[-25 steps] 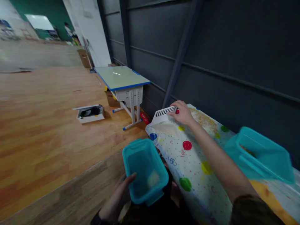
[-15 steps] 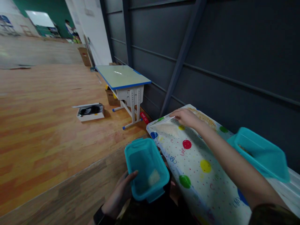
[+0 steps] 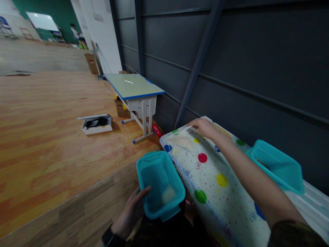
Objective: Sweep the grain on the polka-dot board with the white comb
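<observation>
My left hand (image 3: 131, 209) grips the near left side of a teal plastic container (image 3: 151, 180), thumb over the rim. A small pile of pale, rice-like grains (image 3: 169, 194) lies in the container's near right corner. At the far end of the table, my right hand (image 3: 204, 127) pinches a thin white card (image 3: 181, 130), held low over the tablecloth. Pale grains (image 3: 183, 141) are spread on the cloth just in front of the card. Beyond my right wrist is a patch of yellowish grains (image 3: 223, 130), partly hidden by my arm.
The table (image 3: 195, 185) wears a balloon-print cloth. Another teal container (image 3: 285, 171) stands at its right, against the dark wall panels (image 3: 257, 68). A school desk (image 3: 136, 85), an open white box (image 3: 97, 128) and a cardboard box (image 3: 122, 108) are ahead. A person (image 3: 77, 34) is far off.
The view has shifted slightly, so the table and the right-hand container appear a little farther left. Both hands keep their holds, with the card still at the table's far end.
</observation>
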`<state>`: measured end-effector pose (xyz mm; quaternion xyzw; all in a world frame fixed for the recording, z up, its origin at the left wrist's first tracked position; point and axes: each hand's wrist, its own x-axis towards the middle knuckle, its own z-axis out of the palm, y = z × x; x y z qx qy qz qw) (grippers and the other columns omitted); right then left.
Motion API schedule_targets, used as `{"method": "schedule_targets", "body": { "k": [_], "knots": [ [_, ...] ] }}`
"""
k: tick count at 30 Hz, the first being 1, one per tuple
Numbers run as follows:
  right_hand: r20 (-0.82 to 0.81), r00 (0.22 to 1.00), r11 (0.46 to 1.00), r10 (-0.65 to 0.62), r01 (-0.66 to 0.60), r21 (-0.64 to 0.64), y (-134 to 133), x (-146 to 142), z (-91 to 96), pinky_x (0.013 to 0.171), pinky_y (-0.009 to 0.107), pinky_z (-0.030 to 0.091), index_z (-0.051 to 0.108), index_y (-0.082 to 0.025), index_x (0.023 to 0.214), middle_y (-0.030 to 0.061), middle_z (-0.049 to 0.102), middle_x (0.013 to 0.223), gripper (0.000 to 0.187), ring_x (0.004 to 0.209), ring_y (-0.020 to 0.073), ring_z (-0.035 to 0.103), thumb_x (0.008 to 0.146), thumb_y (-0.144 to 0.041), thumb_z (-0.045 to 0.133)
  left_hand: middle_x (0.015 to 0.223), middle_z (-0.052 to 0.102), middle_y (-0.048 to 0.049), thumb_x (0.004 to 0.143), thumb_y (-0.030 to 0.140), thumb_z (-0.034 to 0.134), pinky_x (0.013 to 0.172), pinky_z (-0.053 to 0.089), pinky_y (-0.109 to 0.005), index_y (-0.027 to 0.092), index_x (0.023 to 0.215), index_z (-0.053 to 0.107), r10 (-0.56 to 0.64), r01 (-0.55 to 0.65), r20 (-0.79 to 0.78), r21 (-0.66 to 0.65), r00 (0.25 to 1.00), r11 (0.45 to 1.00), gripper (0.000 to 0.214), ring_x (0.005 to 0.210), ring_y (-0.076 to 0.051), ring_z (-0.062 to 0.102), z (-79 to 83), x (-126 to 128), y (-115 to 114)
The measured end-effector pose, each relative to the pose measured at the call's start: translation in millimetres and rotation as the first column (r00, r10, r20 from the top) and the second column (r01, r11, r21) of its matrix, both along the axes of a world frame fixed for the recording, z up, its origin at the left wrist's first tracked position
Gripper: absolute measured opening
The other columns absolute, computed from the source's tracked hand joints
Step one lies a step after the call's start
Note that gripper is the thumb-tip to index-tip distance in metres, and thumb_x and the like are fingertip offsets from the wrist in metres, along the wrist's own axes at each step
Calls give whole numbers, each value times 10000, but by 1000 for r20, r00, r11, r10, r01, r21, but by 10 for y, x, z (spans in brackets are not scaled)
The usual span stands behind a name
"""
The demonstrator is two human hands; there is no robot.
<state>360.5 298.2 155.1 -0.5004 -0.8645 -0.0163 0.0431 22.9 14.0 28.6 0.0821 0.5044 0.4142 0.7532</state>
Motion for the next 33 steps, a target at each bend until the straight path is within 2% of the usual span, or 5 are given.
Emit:
{"method": "schedule_targets", "body": {
  "k": [5,11,17,26,33],
  "knots": [
    [-33,999,1000,-13,13,18,41,14,-89,1061,388,651,973,-318,1238,62,946,1212,554,1213,321,879,831,-53,707,1410,907,-204,1031,342,890,1203,701,-551,147,1517,822,10,-10,-7,17,1000,1000,528,1377,-424,851,-5,11,-15],
    [-67,998,1000,2,0,31,12,80,-180,1177,410,637,965,-302,1276,63,911,1370,615,1346,305,852,871,25,637,1466,884,-213,1045,316,872,1217,692,-534,147,1574,790,20,-20,19,0,1000,1000,561,1418,-414,830,-5,21,-20],
    [-5,1000,999,-2,2,54,-62,65,-248,1198,435,633,948,-293,1345,65,902,1391,632,1360,325,845,891,29,649,1508,864,-218,1051,301,868,1218,691,-511,136,1532,810,10,-9,29,-10,1000,1000,512,1443,-408,816,-41,18,-19],
    [88,996,1000,-1,3,-24,-226,108,-63,1116,424,639,936,-288,1369,91,918,1348,603,1264,318,868,905,-18,660,1388,912,-215,999,362,930,1221,689,-545,137,1464,843,-10,10,-4,20,1000,1000,524,1411,-434,832,-36,-14,-38],
    [71,993,996,-91,89,27,-227,9,5,1046,395,613,947,-313,1316,88,938,1253,497,1204,335,854,897,-130,754,1340,930,-195,1027,355,893,1195,708,-543,147,1489,829,-25,26,-15,24,1000,999,510,1342,-420,869,-61,-10,-22]
  ]
}}
